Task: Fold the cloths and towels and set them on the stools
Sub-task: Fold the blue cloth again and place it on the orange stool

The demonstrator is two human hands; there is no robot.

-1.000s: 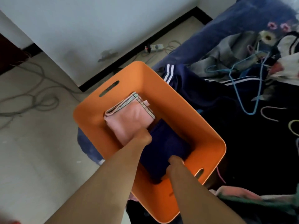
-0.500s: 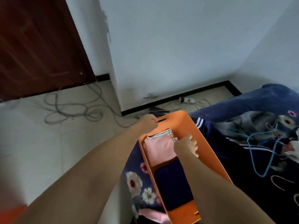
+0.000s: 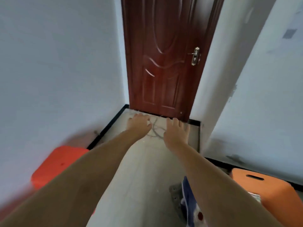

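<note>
Both my arms stretch forward over the floor toward the door. My left hand [image 3: 139,122] and my right hand [image 3: 176,131] are held out flat with relaxed fingers, and neither holds anything. A red-orange stool [image 3: 55,164] stands at the lower left against the wall, partly behind my left forearm. The orange basket [image 3: 265,185] sits at the lower right, its contents out of sight. A strip of dark blue floral cloth [image 3: 188,200] shows beside my right forearm.
A dark red door [image 3: 164,63] with a metal handle [image 3: 195,56] closes the narrow passage ahead. White walls stand on both sides. Grey cables [image 3: 155,130] lie on the pale floor before the door.
My view swung up and left from the basket to the door. Both hands left the basket and the folded cloths and now reach forward with nothing in them.
</note>
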